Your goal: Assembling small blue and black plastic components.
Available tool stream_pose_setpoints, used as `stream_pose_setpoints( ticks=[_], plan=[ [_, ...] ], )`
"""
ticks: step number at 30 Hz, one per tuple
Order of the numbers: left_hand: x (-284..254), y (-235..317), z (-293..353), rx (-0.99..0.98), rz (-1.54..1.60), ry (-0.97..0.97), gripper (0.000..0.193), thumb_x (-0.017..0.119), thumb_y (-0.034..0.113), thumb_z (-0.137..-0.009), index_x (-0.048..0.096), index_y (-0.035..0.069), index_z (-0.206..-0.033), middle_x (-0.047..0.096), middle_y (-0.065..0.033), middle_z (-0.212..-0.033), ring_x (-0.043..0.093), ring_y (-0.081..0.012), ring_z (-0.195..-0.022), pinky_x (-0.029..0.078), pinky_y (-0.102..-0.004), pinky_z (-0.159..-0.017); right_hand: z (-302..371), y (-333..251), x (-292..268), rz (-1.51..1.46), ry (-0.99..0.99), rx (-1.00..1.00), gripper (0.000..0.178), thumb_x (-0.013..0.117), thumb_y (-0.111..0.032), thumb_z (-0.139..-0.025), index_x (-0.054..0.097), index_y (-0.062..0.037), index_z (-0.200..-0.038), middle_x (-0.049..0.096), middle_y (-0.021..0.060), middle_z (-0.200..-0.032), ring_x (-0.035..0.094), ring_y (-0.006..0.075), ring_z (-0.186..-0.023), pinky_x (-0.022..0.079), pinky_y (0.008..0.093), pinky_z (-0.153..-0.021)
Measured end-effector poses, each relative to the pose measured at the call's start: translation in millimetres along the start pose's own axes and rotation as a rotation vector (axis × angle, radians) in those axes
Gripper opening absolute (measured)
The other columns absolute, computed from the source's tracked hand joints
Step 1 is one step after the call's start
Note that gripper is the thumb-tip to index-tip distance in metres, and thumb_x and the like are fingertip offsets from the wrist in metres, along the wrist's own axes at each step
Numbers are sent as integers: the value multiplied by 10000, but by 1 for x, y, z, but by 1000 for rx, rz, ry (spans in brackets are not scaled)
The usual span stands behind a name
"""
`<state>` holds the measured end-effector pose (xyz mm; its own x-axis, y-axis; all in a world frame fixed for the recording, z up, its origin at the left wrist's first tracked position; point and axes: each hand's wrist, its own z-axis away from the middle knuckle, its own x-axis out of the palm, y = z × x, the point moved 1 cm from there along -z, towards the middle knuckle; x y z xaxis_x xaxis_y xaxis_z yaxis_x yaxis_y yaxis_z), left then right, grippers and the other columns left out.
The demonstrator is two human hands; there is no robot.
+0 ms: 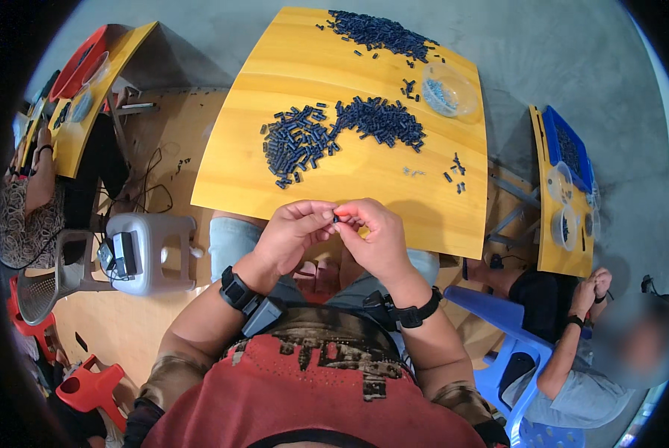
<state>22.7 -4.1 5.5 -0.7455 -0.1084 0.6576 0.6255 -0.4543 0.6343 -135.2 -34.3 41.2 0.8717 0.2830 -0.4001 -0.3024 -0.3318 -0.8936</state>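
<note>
While both hands meet just above the near edge of the yellow wooden surface (364, 179), I see my left hand (293, 231) and right hand (372, 235) pinched together on one small dark blue plastic piece (339, 218), held between the fingertips. Each grip is closed down tight on it, thumb against forefinger, with nothing else in either palm as far as I can tell.

Ahead of the grip, well apart from it, lies a broad scatter of the same dark blue plastic pieces (334, 131) spread loose across the surface. Farther ahead still sits a second heap of dark pieces (379, 31) at the far edge, and ahead to the right a clear round plastic bowl (448, 91) holding a few small light bits. A handful of stray pieces (456, 173) rest to the right of the grip.

Judging by this, I would say the work is early to midway: one piece is in hand, and both heaps look large and untouched. I cannot tell which pieces, if any, are already finished.
</note>
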Motion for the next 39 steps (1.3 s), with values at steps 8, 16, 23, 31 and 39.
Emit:
stream_pose_setpoints(
  ticks=[8,16,23,31,39],
  plan=[
    [-1,-1,5,33,11,-53,181,597,68,-862,608,34,-1039,635,-48,-958,584,-103,-831,474,-235,-758,3,-5,4,3,12,12,190,643,13,-722,592,-19,-902,598,89,-780,608,178,-678,487,266,-582],
    [-2,3,6,8,85,-75,167,579,92,-872,607,23,-1021,633,-51,-917,586,-117,-815,461,-242,-726,4,-4,5,-11,-8,22,179,643,13,-731,597,-20,-901,602,71,-791,604,155,-686,481,250,-579],
    [-2,3,4,11,50,-33,143,586,140,-879,619,20,-948,626,-26,-802,574,-97,-722,457,-228,-647,3,-6,6,4,-2,-9,155,651,4,-736,607,-16,-883,612,85,-796,609,159,-690,478,250,-570],
    [-8,0,4,-17,82,-47,115,593,105,-866,623,27,-945,642,-43,-831,582,-100,-703,470,-213,-634,5,-5,2,49,54,0,104,650,-13,-755,620,-8,-853,620,89,-784,606,156,-663,472,245,-561],
    [-9,-1,6,-92,65,-95,119,577,99,-873,614,20,-953,646,-46,-848,592,-104,-723,487,-219,-664,5,-7,2,63,46,0,82,650,-14,-757,623,-3,-833,617,91,-773,594,151,-626,464,244,-539]
  ],
)
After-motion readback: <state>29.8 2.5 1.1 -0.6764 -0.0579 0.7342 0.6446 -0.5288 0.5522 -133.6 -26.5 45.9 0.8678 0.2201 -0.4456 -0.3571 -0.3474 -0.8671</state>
